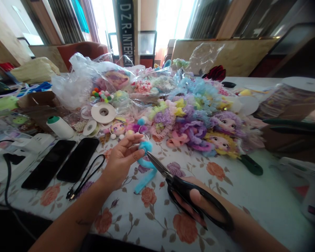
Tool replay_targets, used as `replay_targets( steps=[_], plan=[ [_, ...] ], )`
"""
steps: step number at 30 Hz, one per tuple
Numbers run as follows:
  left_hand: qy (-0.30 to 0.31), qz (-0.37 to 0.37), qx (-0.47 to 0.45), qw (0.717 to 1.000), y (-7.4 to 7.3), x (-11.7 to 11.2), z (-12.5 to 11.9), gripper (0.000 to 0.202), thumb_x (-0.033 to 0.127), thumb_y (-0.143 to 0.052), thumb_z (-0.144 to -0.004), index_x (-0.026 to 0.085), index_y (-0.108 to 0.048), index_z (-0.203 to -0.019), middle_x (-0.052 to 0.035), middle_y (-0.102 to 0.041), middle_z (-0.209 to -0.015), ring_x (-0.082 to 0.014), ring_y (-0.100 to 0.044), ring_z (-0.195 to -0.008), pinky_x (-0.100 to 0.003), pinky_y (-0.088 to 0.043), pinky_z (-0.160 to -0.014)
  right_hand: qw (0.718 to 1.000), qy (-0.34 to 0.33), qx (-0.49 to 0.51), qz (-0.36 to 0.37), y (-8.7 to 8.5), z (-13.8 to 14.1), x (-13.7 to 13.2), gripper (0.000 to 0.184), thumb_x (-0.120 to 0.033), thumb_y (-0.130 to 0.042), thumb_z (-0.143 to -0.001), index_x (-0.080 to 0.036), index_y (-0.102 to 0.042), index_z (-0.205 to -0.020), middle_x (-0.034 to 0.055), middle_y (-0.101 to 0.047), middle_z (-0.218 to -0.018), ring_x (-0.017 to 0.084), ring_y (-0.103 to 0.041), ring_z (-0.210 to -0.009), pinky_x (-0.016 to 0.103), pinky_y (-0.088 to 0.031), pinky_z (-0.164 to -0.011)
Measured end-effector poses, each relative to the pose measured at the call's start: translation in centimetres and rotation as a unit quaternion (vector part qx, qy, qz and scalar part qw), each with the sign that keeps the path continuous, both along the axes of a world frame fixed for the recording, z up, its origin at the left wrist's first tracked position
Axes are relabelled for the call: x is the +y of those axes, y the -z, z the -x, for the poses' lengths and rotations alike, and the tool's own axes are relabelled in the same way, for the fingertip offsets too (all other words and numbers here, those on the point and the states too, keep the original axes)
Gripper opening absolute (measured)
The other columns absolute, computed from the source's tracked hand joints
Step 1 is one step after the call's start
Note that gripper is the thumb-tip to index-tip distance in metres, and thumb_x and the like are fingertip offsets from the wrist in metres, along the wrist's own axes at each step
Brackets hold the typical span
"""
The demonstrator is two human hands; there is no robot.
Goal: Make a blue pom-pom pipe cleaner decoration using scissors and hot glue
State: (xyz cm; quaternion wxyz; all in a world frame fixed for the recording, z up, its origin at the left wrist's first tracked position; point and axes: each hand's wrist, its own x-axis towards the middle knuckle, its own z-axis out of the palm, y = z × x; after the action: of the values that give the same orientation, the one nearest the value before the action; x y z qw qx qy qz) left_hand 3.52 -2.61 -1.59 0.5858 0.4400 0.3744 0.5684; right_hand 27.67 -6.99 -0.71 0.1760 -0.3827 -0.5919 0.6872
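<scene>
My left hand (122, 159) pinches a fuzzy blue pipe cleaner (146, 168) near its curled upper end, above the floral tablecloth (157, 217). The blue strip hangs down and bends toward the table. My right hand (199, 206) has its fingers through the black handles of a pair of scissors (185, 187). The blades point up and left, with the tips touching the blue strip just below my left fingers. Behind them lies a heap of small dolls with pastel ruffles (199, 122).
Two black phones (64, 161) and a black cord (85, 176) lie at the left. A green-capped thread cone (60, 126), ribbon rolls (103, 112) and plastic bags of trimmings (105, 82) sit behind. A white glue gun (301, 178) and a large ribbon spool (296, 96) are at right.
</scene>
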Motion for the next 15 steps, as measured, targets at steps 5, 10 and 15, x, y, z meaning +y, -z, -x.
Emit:
replay_targets(
  steps=[5, 10, 15],
  plan=[
    [0.011, 0.004, -0.015, 1.0, -0.18, -0.12, -0.11, 0.042, 0.023, -0.081, -0.073, 0.026, -0.068, -0.112, -0.0023, -0.068, -0.105, -0.0155, -0.064, -0.095, -0.022, -0.054, -0.075, 1.0, 0.006, -0.015, 0.003, -0.48, 0.34, -0.07, 0.073, -0.091, -0.052, -0.064, -0.019, -0.051, -0.071, -0.0021, -0.044, -0.055, 0.007, -0.041, -0.041, 0.022, -0.034, -0.038],
    [0.026, -0.006, -0.023, 0.999, -0.09, -0.05, -0.18, 0.037, 0.023, -0.081, -0.073, 0.029, -0.07, -0.108, -0.0005, -0.066, -0.104, -0.0127, -0.063, -0.091, -0.019, -0.053, -0.07, 0.999, 0.026, -0.027, -0.004, -0.31, 0.33, -0.24, 0.072, -0.091, -0.053, -0.064, -0.019, -0.048, -0.073, -0.0023, -0.046, -0.058, 0.006, -0.041, -0.041, 0.021, -0.032, -0.039],
    [0.033, -0.009, -0.039, 0.999, 0.07, -0.02, -0.19, 0.037, 0.021, -0.081, -0.074, 0.029, -0.071, -0.108, -0.0005, -0.064, -0.103, -0.0121, -0.062, -0.09, -0.018, -0.054, -0.069, 1.0, 0.02, -0.007, -0.011, 0.36, 0.3, -0.19, 0.071, -0.088, -0.057, -0.064, -0.019, -0.046, -0.073, -0.0057, -0.042, -0.055, 0.005, -0.039, -0.04, 0.019, -0.033, -0.039]
  ],
)
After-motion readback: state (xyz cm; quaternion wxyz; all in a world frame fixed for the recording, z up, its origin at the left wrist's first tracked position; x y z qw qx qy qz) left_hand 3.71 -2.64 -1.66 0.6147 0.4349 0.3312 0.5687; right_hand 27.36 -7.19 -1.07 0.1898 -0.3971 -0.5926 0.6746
